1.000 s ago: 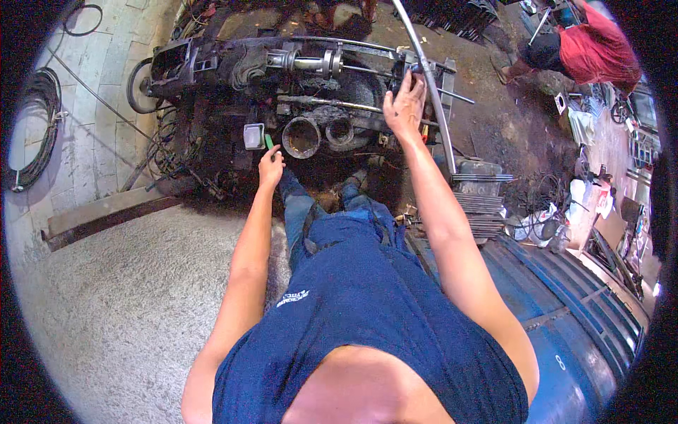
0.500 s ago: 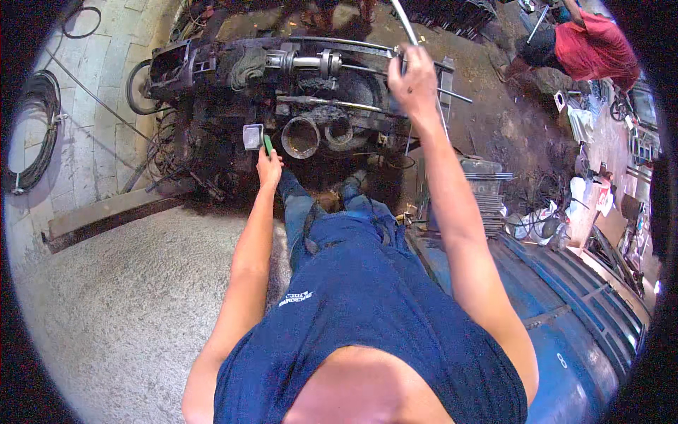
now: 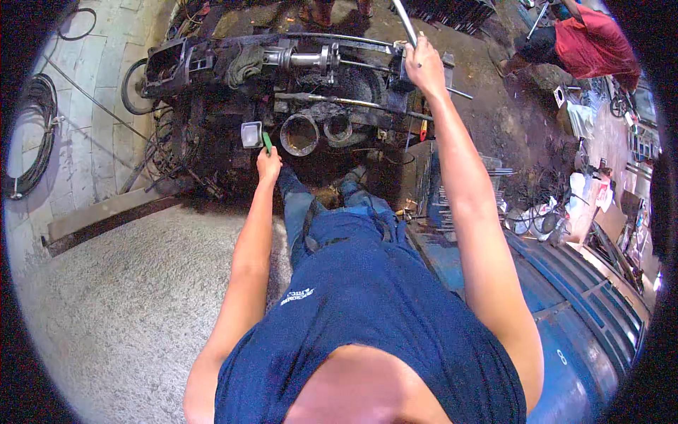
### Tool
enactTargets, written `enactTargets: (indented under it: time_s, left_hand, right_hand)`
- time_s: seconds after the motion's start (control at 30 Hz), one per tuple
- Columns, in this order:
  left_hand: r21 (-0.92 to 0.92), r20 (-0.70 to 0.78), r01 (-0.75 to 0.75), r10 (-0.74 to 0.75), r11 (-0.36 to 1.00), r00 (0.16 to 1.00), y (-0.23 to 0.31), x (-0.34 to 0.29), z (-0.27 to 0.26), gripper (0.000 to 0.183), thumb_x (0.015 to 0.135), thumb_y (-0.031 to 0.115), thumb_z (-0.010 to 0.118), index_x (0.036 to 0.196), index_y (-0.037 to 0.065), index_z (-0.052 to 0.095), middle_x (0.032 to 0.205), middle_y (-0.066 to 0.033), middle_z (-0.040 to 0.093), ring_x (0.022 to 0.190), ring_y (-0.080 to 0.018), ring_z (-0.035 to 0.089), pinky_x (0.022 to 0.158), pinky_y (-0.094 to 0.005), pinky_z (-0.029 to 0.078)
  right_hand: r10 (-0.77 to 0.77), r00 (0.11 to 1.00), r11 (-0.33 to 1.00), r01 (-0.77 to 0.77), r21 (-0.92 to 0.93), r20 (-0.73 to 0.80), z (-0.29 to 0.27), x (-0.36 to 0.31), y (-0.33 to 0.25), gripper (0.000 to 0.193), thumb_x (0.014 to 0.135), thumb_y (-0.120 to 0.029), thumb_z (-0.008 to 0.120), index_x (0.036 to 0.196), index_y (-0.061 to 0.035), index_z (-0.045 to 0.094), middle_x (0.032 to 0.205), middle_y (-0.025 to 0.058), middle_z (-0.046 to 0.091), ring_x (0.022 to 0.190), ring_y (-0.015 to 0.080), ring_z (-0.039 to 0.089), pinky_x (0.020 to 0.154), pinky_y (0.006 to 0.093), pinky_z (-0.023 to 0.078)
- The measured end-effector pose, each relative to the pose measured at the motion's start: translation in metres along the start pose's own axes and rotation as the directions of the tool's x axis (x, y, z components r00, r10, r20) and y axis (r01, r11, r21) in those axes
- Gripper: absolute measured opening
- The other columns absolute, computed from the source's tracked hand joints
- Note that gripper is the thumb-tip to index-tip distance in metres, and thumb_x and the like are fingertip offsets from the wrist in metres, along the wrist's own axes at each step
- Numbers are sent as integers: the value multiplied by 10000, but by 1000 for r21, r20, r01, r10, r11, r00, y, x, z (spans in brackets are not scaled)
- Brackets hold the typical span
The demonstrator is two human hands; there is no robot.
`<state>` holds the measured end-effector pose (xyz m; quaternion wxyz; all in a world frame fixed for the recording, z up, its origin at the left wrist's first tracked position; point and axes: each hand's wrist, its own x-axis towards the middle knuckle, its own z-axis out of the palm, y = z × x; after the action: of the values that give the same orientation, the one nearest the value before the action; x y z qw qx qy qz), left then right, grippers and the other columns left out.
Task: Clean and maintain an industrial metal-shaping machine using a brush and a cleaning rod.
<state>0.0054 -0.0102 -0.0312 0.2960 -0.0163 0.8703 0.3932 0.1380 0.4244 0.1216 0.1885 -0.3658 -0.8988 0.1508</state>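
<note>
A slim green handle [image 3: 267, 140] rises from the closed fingers of my left hand [image 3: 268, 165]. Right beside it is a whitish, squarish shallow cup [image 3: 251, 134]; it looks like one scoop, though the join is not clear. My right hand [image 3: 426, 67] is raised at the right end of a dark, greasy machine [image 3: 212, 92], closed around the lower part of a slanting metal lever bar [image 3: 405, 22]. Steel rods [image 3: 339, 102] run across the machine, near a shiny round shaft [image 3: 304, 58]. Below them are a large round pipe mouth [image 3: 299, 134] and a smaller one [image 3: 338, 129].
Pale granular material [image 3: 134, 311] spreads at left, bounded by a beam [image 3: 113, 215]. A coiled black hose [image 3: 35, 134] lies farther left. A blue slatted metal panel [image 3: 565, 318] is at right. A person in a red top [image 3: 593, 46] bends at far right; another person's feet [image 3: 325, 13] show behind the machine.
My right hand has shifted slightly right and away from me, with the lever's lower end moving right too. The left hand with the green handle has hardly moved.
</note>
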Motion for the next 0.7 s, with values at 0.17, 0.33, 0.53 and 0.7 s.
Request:
enactTargets:
  time_s: [0.17, 0.33, 0.53, 0.7]
  left_hand:
    - [-46, -7, 32, -32, 998, 999, -5, 4, 3, 307, 962, 269, 498, 1012, -24, 574, 673, -75, 616, 532, -167, 598, 533, -324, 478]
    - [-26, -7, 40, -40, 999, 999, -6, 2, 7, 306, 966, 251, 477, 1035, -33, 566, 690, -89, 629, 559, -178, 624, 557, -337, 495]
    - [-64, 36, 122, -119, 991, 992, -13, 2, 11, 300, 981, 181, 433, 1151, -51, 516, 753, -125, 645, 596, -193, 646, 575, -338, 521]
    - [-90, 102, 126, -117, 988, 988, -36, 12, 13, 304, 956, 147, 481, 1171, -67, 509, 766, -140, 643, 592, -205, 644, 571, -347, 529]
  right_hand:
    - [-10, 1000, 1000, 10, 10, -14, 0, 0, 2, 350, 944, -304, 474, 1082, 17, 501, 1000, 254, 611, 933, 441, 592, 807, 527, 480]
    - [-23, 1000, 1000, 23, 15, -14, 2, -1, 3, 337, 947, -302, 471, 1052, 17, 500, 992, 258, 611, 928, 442, 590, 806, 525, 477]
    - [-36, 999, 999, 36, 33, -16, 4, 0, 3, 322, 945, -284, 470, 1033, 25, 496, 978, 266, 612, 913, 445, 589, 807, 526, 472]
    - [-68, 995, 997, 71, 39, -68, 3, -1, 4, 352, 947, -264, 483, 1086, 59, 507, 954, 312, 603, 926, 475, 572, 810, 502, 458]
